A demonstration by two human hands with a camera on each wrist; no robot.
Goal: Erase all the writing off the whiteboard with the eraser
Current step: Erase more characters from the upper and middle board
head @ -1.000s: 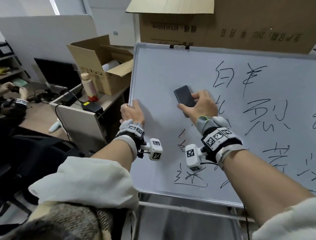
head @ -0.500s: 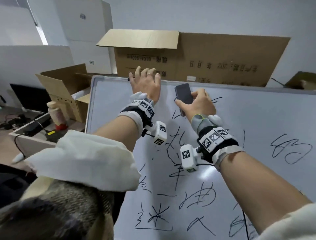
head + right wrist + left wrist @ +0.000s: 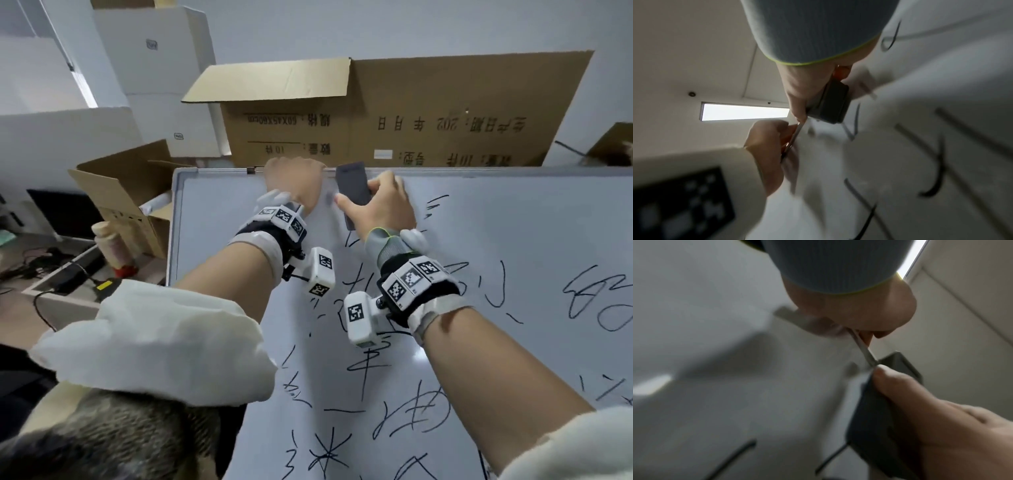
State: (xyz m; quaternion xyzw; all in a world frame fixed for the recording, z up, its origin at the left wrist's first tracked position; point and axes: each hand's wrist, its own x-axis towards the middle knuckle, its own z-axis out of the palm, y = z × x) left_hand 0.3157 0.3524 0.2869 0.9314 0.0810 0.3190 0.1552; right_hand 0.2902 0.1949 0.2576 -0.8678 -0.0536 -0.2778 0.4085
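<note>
Bracing the whiteboard (image 3: 513,240) w/ your left hand (image 3: 294,186), fingers hooked over its top edge at 12 o'clock, you had your right hand (image 3: 380,209) clamped round the eraser (image 3: 352,192) just beside it. Erasing had barely begun, by my read; most writing (image 3: 363,363) remained at 6 o'clock. Next: firm downward strokes.

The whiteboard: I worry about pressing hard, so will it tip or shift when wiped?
Probably it shifts: the left hand grips the whiteboard by its top edge, seemingly steadying it. The panel looks stiff and thin-framed, so likely light.
</note>
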